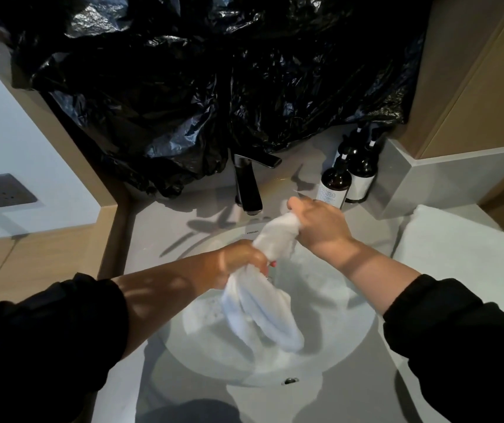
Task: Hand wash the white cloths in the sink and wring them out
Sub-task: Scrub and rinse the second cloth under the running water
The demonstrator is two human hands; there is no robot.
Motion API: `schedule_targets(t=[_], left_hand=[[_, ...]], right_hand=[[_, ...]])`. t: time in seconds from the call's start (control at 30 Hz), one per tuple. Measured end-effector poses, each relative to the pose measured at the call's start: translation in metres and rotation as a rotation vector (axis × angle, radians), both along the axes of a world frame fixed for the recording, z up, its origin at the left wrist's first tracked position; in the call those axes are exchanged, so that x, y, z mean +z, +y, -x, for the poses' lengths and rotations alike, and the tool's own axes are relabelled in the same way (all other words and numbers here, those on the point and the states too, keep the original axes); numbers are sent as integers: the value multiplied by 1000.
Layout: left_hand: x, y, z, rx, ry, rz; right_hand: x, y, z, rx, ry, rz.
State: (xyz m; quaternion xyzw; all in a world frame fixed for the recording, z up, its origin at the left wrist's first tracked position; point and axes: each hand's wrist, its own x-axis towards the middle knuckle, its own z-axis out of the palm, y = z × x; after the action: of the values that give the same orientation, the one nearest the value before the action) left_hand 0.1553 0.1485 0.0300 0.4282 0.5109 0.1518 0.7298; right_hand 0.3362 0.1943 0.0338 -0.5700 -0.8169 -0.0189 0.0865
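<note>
Two grips clench the limp, likely heavy white cloth point(260, 309) above the sink point(339, 340): left hand point(238, 259) mid-length, right hand point(321, 228) endmost.

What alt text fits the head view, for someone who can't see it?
Two hands, left hand lower and right hand higher, grip a twisted white cloth over a round sink holding soapy water. A dark faucet and dark pump bottles stand behind it, below crumpled black plastic; a white towel lies on the counter to the right.
</note>
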Motion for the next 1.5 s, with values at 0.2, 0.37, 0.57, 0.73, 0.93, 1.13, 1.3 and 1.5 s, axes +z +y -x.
schedule_targets(t=[0.2, 0.37, 0.57, 0.73, 0.93, 1.13, 1.3, 1.5], left_hand=[[-3, -1, 1, 47, -187, 113], [7, 3, 4, -36, -90, 80], [26, 16, 7, -118, 365, -375], [41, 15, 10, -303, 749, -751], [36, 13, 1, -546, 857, -913], [36, 21, 3, -536, 436, -473], [26, 24, 4, -503, 206, -218], [3, 18, -4, -406, -67, 83]], right_hand=[[-10, -2, 11, -196, 391, 11], [-11, -5, 9, -206, 466, 64], [11, -8, -33, -61, 686, 598], [17, -13, -47, -297, 1486, 1341], [21, -7, 5, -807, 1885, 817], [11, 2, 20, -832, 1852, 565], [-1, 8, 18, -824, 1800, 592], [-2, 13, 12, -827, 1752, 518]])
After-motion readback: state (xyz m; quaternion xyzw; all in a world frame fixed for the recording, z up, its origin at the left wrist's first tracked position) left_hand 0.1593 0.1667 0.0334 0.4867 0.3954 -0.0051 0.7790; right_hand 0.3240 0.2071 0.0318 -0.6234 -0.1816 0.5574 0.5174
